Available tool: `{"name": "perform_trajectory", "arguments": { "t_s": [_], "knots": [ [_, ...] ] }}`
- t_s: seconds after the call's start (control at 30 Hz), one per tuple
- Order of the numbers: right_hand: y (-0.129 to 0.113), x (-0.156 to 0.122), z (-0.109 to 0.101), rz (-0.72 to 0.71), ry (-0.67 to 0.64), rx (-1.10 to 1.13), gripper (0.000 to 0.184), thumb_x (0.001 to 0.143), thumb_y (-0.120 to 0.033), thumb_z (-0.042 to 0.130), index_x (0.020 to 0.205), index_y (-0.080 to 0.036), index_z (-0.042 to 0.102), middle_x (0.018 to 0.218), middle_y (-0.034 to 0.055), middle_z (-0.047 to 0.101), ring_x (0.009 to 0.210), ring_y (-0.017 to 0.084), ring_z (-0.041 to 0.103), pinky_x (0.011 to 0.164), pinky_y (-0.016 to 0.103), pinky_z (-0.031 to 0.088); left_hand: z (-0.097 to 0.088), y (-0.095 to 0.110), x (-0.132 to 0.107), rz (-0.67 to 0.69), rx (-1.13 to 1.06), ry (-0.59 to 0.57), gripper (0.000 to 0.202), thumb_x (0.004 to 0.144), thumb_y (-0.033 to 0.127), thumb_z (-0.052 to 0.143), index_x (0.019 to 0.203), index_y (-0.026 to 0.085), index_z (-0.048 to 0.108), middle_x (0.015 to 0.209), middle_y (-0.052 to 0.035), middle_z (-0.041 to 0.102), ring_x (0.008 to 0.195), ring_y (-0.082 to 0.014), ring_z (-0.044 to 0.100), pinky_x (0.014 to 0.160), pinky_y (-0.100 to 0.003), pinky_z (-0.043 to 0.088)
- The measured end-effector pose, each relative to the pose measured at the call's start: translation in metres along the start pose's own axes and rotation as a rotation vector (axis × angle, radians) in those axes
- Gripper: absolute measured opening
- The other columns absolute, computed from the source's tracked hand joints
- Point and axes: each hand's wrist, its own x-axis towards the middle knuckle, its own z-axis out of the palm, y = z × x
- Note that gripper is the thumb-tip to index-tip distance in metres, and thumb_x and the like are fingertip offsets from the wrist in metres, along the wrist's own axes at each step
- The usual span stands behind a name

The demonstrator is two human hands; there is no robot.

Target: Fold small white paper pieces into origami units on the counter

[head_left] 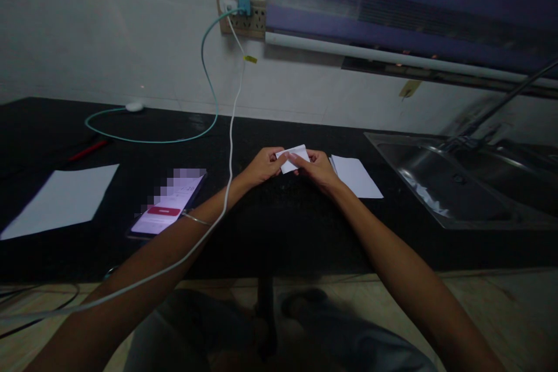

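Note:
A small folded piece of white paper [298, 164] is held up between my two hands, a little above the dark countertop [270, 221]. My left hand [265, 165] grips its left side, thumb on top and fingers curled beneath. From the other side my right hand [319, 168] pinches it, with the thumb pressed flat on the paper and its tip close to the left thumb. The fingertips under the paper are mostly hidden. Just right of my right hand lie white sheets of paper [357, 177], their near left corner partly covered by my wrist.
A white sheet [61, 200] and a lit phone [168, 203] lie to the left. A white cable [231, 151] hangs from the wall socket [257, 20] across my left forearm. A teal cable [204, 64] loops behind. At right is a metal sink [449, 180].

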Motion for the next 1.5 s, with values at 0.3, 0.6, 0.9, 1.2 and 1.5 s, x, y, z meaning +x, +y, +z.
{"name": "perform_trajectory", "arguments": {
  "t_s": [0.3, 0.6, 0.9, 1.2, 1.5],
  "knots": [
    [-0.003, -0.001, -0.004, 0.052, -0.051, 0.023, 0.036, 0.065, -0.042, 0.088, 0.087, -0.018, 0.073, 0.084, 0.0035, 0.072, 0.07, 0.013, 0.062, 0.065, 0.028, 0.052, 0.003, 0.001, -0.002, -0.036, -0.065, -0.033, 0.048, 0.094, 0.061, 0.053, 0.074, 0.018, 0.061, 0.05, 0.0034, 0.048, 0.041, -0.0079, 0.041, 0.041, -0.021, 0.029],
    [-0.002, -0.003, 0.005, 0.178, -0.047, 0.137, 0.035, 0.073, -0.052, 0.081, 0.079, -0.019, 0.071, 0.076, 0.0026, 0.067, 0.068, 0.014, 0.058, 0.063, 0.028, 0.049, -0.001, -0.007, 0.002, 0.057, 0.131, 0.008, 0.036, 0.091, 0.041, 0.057, 0.066, 0.016, 0.061, 0.058, 0.0007, 0.056, 0.053, -0.0097, 0.048, 0.049, -0.022, 0.034],
    [0.001, 0.001, 0.001, 0.162, -0.038, 0.169, 0.035, 0.072, -0.053, 0.081, 0.072, -0.02, 0.069, 0.07, 0.0008, 0.065, 0.067, 0.015, 0.056, 0.069, 0.032, 0.046, -0.003, -0.005, 0.001, 0.074, 0.133, -0.033, 0.04, 0.093, 0.047, 0.055, 0.067, 0.017, 0.061, 0.058, 0.0013, 0.054, 0.051, -0.0096, 0.046, 0.048, -0.022, 0.032],
    [0.002, 0.004, -0.008, 0.199, 0.021, 0.214, 0.03, 0.072, -0.047, 0.082, 0.073, -0.019, 0.07, 0.073, 0.0028, 0.067, 0.067, 0.015, 0.059, 0.068, 0.033, 0.052, -0.004, -0.002, -0.002, -0.044, -0.088, -0.07, 0.036, 0.095, 0.052, 0.056, 0.079, 0.019, 0.06, 0.056, 0.0034, 0.051, 0.045, -0.008, 0.045, 0.042, -0.02, 0.031],
    [-0.009, 0.003, -0.016, 0.312, -0.048, 0.309, 0.021, 0.083, -0.034, 0.07, 0.093, -0.016, 0.07, 0.075, 0.0083, 0.068, 0.067, 0.018, 0.061, 0.058, 0.03, 0.053, -0.007, 0.001, 0.0, 0.255, 0.095, -0.031, 0.026, 0.086, 0.032, 0.072, 0.11, 0.021, 0.071, 0.108, -0.0075, 0.067, 0.098, -0.0184, 0.063, 0.084, -0.032, 0.05]
  ]
}}
